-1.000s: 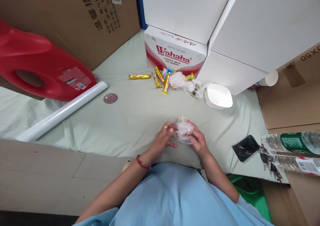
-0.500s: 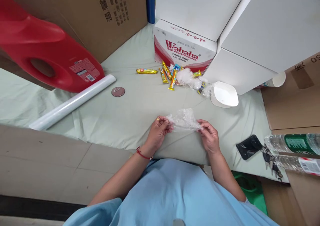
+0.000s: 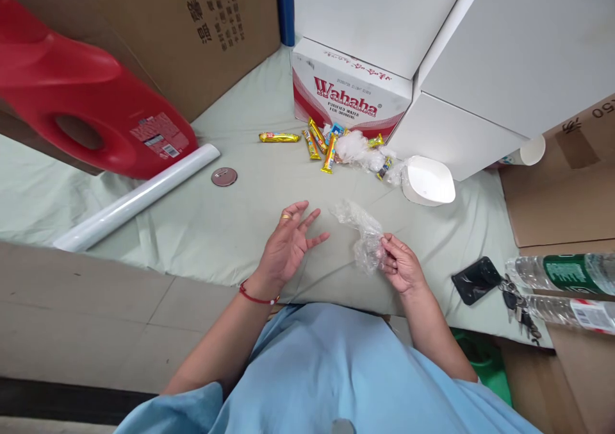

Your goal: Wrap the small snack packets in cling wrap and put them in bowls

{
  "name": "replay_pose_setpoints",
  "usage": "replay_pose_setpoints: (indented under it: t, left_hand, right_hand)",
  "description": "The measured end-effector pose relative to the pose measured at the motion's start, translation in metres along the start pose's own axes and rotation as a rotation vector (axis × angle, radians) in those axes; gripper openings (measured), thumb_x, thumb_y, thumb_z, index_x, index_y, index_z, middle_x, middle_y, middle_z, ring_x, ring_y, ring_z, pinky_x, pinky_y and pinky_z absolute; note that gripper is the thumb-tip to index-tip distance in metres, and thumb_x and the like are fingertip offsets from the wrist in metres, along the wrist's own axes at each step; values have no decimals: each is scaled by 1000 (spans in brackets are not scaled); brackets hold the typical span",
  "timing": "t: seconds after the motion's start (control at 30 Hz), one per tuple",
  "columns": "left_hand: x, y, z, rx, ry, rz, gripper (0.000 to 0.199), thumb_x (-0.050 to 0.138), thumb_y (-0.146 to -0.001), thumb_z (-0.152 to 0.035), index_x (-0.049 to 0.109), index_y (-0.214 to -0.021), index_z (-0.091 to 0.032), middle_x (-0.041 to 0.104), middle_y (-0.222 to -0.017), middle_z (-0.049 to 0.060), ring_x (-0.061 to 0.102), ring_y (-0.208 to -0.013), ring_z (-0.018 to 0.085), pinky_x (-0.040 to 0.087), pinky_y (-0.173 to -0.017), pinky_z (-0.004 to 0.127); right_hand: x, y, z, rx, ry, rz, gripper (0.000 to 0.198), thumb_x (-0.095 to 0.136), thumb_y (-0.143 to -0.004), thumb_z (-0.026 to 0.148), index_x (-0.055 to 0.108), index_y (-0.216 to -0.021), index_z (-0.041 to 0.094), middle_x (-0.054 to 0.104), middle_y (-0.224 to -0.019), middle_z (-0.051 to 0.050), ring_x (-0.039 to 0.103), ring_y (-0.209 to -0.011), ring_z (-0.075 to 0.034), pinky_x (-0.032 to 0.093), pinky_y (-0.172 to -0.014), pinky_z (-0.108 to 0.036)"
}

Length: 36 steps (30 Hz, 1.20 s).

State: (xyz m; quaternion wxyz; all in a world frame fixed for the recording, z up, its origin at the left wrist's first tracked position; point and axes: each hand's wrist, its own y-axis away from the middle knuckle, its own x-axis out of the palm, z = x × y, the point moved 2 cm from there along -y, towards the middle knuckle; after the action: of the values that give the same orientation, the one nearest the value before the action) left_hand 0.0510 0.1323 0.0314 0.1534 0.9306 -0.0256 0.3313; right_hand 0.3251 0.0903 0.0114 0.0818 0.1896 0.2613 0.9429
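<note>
A crumpled sheet of clear plastic wrap hangs from my right hand, which pinches it at its right side between thumb and fingers. My left hand is raised to the left of the wrap, fingers spread, holding nothing and apart from it. Beyond my hands, a white bowl stands on the cloth-covered table, with more crumpled plastic wrap to its left. Several yellow-wrapped snack sticks lie around that wrap, and one snack stick lies separately farther left.
To the left are a large red jug, a white plastic-film roll and a round metal disc. A Wahaha box stands at the back. On the right lie a black phone, keys and plastic bottles.
My left hand has let go of the plastic wrap, moved left and spread its fingers. The wrap now droops from my right hand alone.
</note>
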Motion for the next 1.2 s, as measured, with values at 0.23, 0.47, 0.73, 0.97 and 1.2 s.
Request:
replay_pose_setpoints:
  t: [0.23,0.47,0.73,0.97,1.2]
  left_hand:
    - [8,6,48,-255,-531,109,50,77,-83,-65,64,-95,-19,68,-90,4,63,-78,16,47,-64,27]
    - [37,-20,75,-135,-541,51,51,84,-74,-58,73,-104,-18,74,-106,9,64,-97,22,48,-85,34]
    - [25,-23,64,-158,-336,-1,40,88,-65,-50,66,-79,-20,67,-84,1,60,-83,17,47,-73,29]
    - [26,-12,51,-99,-348,18,39,87,-70,-50,63,-77,-20,69,-86,2,64,-88,18,51,-86,34]
    - [39,-3,48,-99,-390,174,41,90,-70,-45,59,-72,-20,64,-78,-2,61,-77,14,50,-79,30]
  right_hand:
    - [12,4,-19,66,-100,-38,56,102,-56,43,63,-89,21,58,-58,10,21,-39,1,17,-34,-11]
    - [21,15,-25,131,-114,10,56,103,-57,44,63,-89,21,53,-57,11,20,-39,1,15,-34,-10]
    - [6,13,-22,8,-10,-25,57,100,-60,56,61,-80,21,51,-60,9,22,-43,0,16,-38,-14]
    - [-9,11,-8,-427,513,-146,49,84,-80,65,73,-103,24,67,-91,-2,47,-63,-12,45,-57,-26]
    - [20,4,5,-714,741,2,24,76,-92,51,77,-94,27,73,-108,-7,66,-109,-25,52,-101,-42]
